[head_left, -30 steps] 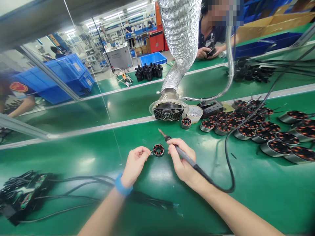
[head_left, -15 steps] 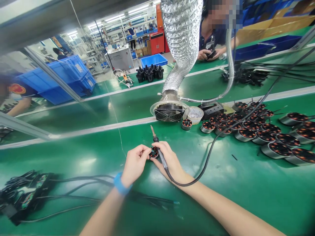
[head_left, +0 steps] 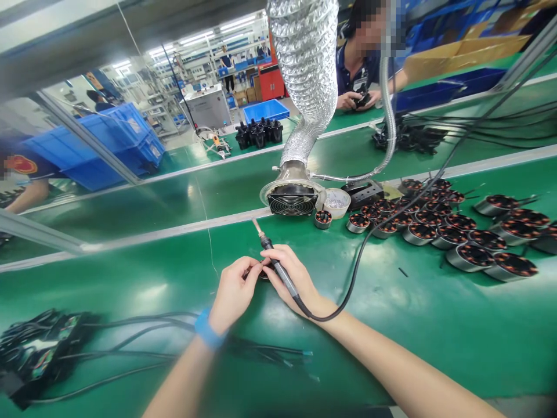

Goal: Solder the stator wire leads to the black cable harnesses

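Observation:
My right hand (head_left: pixel 293 278) is wrapped around the grey handle of a soldering iron (head_left: pixel 282 273). The iron's tip points up and away, over the bench, touching nothing. Between both hands lies a small round motor stator (head_left: pixel 263 275), mostly hidden by fingers. My left hand (head_left: pixel 235 287), with a blue band at the wrist, is closed with thumb and forefinger pinched at the stator's left side. The right thumb and fingertips also reach the stator. Whether a wire is in the pinch cannot be made out.
Several motor stators (head_left: pixel 435 223) in metal rings cover the right of the green bench (head_left: pixel 391 325). Ahead are a fume extractor (head_left: pixel 292 200), a tub (head_left: pixel 337 202) and a black stand (head_left: pixel 365 194). Cabled circuit boards (head_left: pixel 47 348) lie left. A co-worker (head_left: pixel 359 81) sits opposite.
The view has shifted slightly. My fingers have come closer together over the stator, which is now more covered. The soldering iron stays in my right hand.

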Demonstrator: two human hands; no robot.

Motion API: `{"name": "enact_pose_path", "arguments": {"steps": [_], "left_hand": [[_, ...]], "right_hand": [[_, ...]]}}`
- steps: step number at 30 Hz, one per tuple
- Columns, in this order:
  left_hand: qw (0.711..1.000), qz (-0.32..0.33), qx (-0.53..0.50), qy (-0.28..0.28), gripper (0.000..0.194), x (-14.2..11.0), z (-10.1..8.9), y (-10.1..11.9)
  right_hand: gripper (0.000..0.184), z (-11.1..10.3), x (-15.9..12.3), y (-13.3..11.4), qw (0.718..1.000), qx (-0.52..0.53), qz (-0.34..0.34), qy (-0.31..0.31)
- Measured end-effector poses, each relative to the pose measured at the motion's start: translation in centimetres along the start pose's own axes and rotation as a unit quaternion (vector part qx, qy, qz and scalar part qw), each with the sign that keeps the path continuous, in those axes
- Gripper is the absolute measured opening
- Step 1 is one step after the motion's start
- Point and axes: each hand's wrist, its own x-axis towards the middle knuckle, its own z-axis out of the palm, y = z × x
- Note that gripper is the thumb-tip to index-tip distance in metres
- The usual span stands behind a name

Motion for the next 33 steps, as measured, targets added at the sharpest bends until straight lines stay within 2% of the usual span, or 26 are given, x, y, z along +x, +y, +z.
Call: {"name": "enact_pose_path", "arguments": {"steps": [7,14,18,21,24,28,33], "left_hand": [[1.0,-0.023,0.006,-0.008,0.024,-0.2,-0.3,0.3],[0.985,-0.116,-0.129,-0.026,0.03,0.3,0.4,0.0],[0.978,-0.129,-0.162,-0.005,0.029,0.4,0.7,-0.1],[0.977,-0.128,-0.17,0.012,0.026,0.4,0.7,0.0],[0.977,-0.13,-0.168,0.023,0.025,0.5,0.8,0.0],[0.979,-0.123,-0.157,0.029,0.025,0.6,0.9,0.0],[0.984,-0.11,-0.134,0.029,0.025,0.5,1.0,0.0]], "right_hand": [[0.033,-0.2,-0.1,-0.1,0.999,-0.02,-0.014,0.023],[0.038,0.0,-0.6,0.8,0.997,-0.067,-0.044,-0.001],[0.041,-0.1,-0.7,0.9,0.995,-0.082,-0.051,-0.019],[0.036,-0.7,-0.7,0.3,0.998,-0.048,-0.017,0.028],[0.039,-1.0,-0.9,0.1,0.996,-0.021,0.047,0.07],[0.052,-0.4,-1.7,1.0,0.995,0.005,0.096,0.026],[0.052,0.4,-2.1,1.7,0.995,0.018,0.102,0.013]]}}
